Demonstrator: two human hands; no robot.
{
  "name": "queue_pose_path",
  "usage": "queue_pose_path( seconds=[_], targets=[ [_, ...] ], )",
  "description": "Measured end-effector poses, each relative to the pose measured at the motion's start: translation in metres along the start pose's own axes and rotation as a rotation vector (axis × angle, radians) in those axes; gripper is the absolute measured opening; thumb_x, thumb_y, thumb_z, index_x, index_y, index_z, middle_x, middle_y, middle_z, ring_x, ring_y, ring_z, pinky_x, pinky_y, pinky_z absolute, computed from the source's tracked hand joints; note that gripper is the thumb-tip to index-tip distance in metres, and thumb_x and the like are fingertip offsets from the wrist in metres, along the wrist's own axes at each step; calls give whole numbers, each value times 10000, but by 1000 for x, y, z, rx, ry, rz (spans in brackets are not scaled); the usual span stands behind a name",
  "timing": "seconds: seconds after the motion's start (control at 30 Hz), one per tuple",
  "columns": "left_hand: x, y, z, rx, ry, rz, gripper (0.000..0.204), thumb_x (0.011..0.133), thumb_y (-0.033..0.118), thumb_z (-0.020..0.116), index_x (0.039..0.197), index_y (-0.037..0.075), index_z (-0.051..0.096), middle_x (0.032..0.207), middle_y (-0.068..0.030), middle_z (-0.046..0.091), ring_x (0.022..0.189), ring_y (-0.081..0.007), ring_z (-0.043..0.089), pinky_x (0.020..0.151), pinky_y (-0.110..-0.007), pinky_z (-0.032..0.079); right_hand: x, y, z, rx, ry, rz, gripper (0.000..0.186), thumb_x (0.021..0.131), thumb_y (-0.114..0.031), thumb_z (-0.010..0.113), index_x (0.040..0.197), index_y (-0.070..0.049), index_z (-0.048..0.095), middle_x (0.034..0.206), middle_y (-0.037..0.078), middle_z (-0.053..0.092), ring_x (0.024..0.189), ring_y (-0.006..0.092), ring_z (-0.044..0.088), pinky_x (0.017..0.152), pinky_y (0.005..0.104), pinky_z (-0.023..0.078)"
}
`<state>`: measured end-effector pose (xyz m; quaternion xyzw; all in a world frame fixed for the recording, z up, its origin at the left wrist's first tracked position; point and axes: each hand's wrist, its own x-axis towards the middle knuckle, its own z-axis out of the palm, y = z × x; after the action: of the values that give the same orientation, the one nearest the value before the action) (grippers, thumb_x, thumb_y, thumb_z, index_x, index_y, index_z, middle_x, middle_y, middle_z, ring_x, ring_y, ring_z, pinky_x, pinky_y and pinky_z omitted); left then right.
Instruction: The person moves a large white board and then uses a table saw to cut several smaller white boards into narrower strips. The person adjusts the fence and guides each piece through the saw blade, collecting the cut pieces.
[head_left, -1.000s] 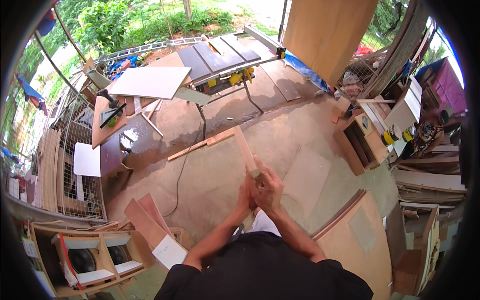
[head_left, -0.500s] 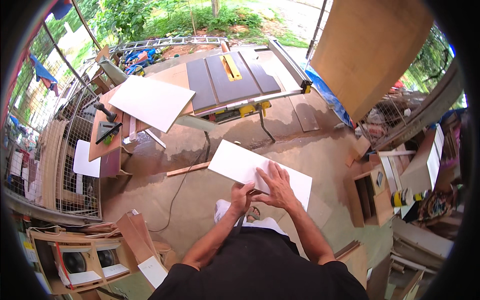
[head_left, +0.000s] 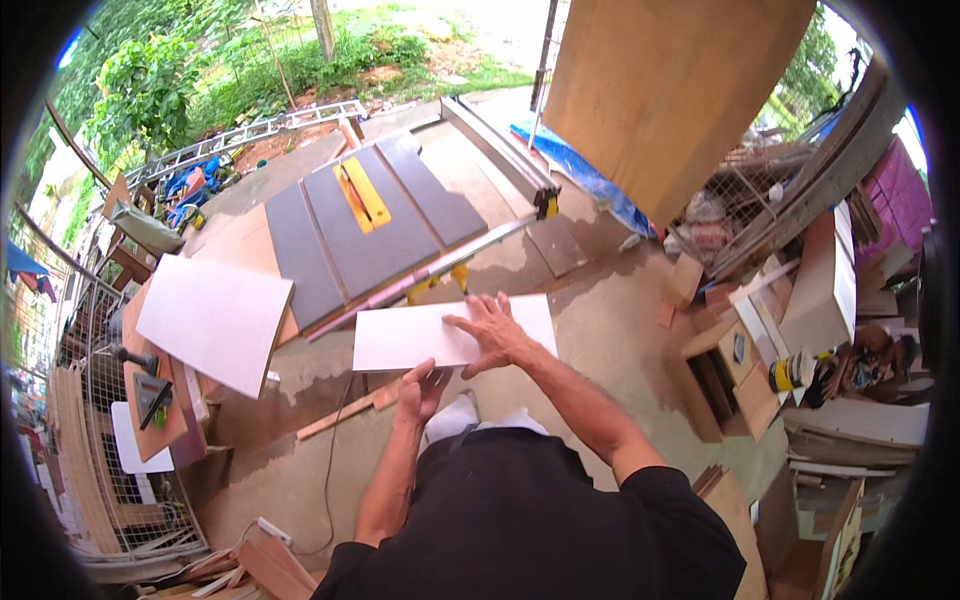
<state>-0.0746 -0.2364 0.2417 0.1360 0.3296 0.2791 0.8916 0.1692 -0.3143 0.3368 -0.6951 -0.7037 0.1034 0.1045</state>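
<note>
A white rectangular board (head_left: 400, 335) is held in front of my body, close to the near side of the table saw (head_left: 430, 200). My left hand (head_left: 422, 390) grips its near edge, the fingers partly hidden by the board. On the board's upper face lies my right hand (head_left: 490, 335), fingers spread. A yellow insert (head_left: 372, 208) with a slot is set in the saw's dark grey top. Left of the saw, a larger white panel (head_left: 215, 315) rests on a wooden work surface.
The long metal rip fence (head_left: 495, 150) stands at the saw's right. A drill (head_left: 137, 358) lies at the left. Behind my left hand, a wood strip (head_left: 340, 415) and a cable cross the floor. A wooden cabinet (head_left: 715, 380) and offcuts fill the right side.
I have turned to the right and come nearer to the saw. The white board has been carried toward the saw and now lies more nearly level across the view.
</note>
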Motion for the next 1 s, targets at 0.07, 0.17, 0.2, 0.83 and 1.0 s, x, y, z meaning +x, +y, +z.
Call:
queue_pose_path(
  seconds=[0.07, 0.17, 0.2, 0.83, 1.0],
  targets=[
    [31, 17, 14, 211, 19, 7, 356, 1088, 217, 779, 1392, 46, 708, 1291, -74, 788, 1269, -253, 743, 1121, -459, 581, 31, 29, 4, 66, -90, 40, 1317, 537, -702, 1025, 1698, -318, 537, 1549, 274, 513, 1512, 491, 436, 1276, 736, 221],
    [54, 39, 32, 395, 131, -71, 329, 1100, 309, 803, 1314, 64, 757, 1225, -66, 809, 1142, -226, 792, 990, -388, 620, 65, 66, 8, 102, -102, 32, 1305, 528, -754, 1008, 1675, -334, 550, 1537, 261, 533, 1521, 488, 438, 1278, 721, 228],
    [59, 44, 38, 550, 113, -61, 323, 1101, 319, 802, 1291, 60, 767, 1214, -70, 813, 1135, -219, 794, 971, -380, 622, 80, 79, 9, 101, -115, 33, 1297, 527, -757, 1007, 1668, -337, 554, 1536, 257, 535, 1522, 489, 439, 1280, 720, 229],
    [313, 145, 91, 2408, 258, 352, 1642, 536, 722, 1038, 1857, 265, 177, 1916, -205, 139, 1750, -514, 102, 1329, -771, 201, 343, 387, -9, 7, 279, 165, 974, 928, -676, 835, 1732, -238, 503, 1738, 290, 460, 1613, 468, 431, 1363, 637, 276],
    [316, 150, 106, 2422, 219, 331, 1690, 471, 821, 1000, 1857, 293, 188, 1857, -165, 254, 1716, -492, 176, 1353, -753, 123, 325, 532, -49, 708, 76, 878, 1100, 863, -726, 896, 1607, 10, 557, 1336, 294, 720, 1210, 374, 725, 964, 520, 595]
  ],
)
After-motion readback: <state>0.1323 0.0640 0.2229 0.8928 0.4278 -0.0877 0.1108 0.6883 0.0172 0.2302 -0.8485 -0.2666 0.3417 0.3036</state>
